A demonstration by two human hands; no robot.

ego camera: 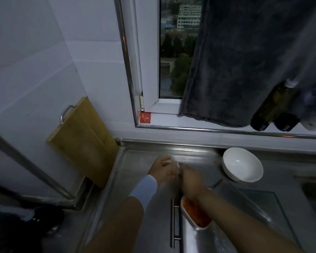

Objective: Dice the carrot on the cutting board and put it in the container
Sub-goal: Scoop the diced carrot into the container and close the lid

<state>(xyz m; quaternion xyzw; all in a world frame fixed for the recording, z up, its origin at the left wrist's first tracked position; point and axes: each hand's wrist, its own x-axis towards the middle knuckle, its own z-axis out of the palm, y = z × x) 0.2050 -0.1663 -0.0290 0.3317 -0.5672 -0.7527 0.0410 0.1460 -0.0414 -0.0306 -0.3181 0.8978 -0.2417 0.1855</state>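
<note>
On the steel counter (131, 179) in the head view, the container (183, 209) sat nearest the person holding diced carrot (196, 213), so dicing and transfer were judged largely done. The left hand (163, 168) and right hand (189, 179) met just beyond it, blurred; whether their fingers were apart or clamped on anything could not be told. A white bowl (242, 164) stood empty nearby and the cutting board (82, 141) leaned against the wall (35, 70); the next move called for checking no carrot remained outside

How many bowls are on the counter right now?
1: a white bowl at the back of the steel counter, below the window ledge. More could sit outside the frame.
</note>
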